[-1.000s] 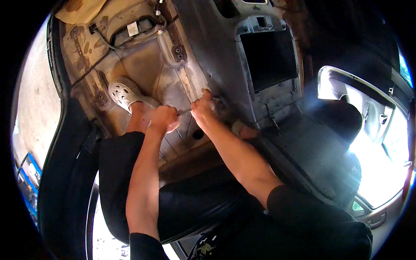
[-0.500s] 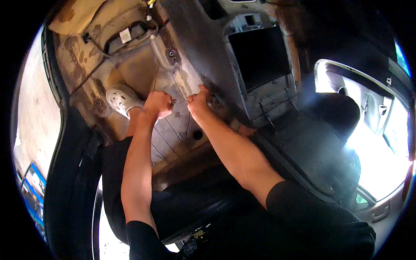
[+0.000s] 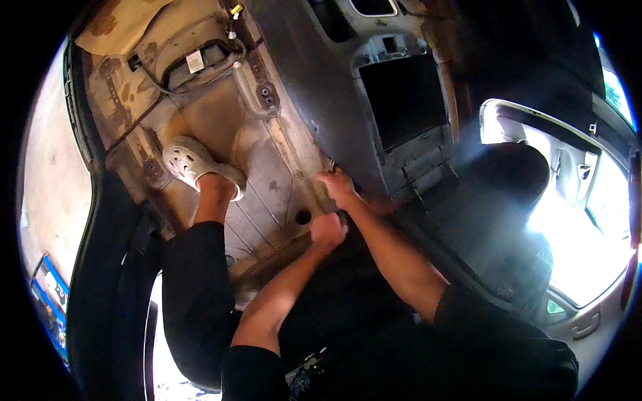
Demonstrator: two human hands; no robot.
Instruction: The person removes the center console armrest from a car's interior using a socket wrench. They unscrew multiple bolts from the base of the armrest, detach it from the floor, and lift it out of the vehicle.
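My left hand is closed in a fist, a little blurred, low over the bare metal car floor, close to a round dark hole. What it grips, if anything, is hidden. Just beyond it, my right hand has its fingers curled beside the lower edge of the dark covering on the raised centre part. Something small shows at its fingertips, too unclear to name. The two hands are apart but close together.
My foot in a light clog stands on the floor at left. Farther off lie a yellow connector on a cable and a tan floor lining. A black seat is at right, and a rectangular opening gapes in the centre part.
My left hand has swung right and nearer to me, away from beside the clog. My right hand has shifted slightly right and nearer. The view has tilted a little.
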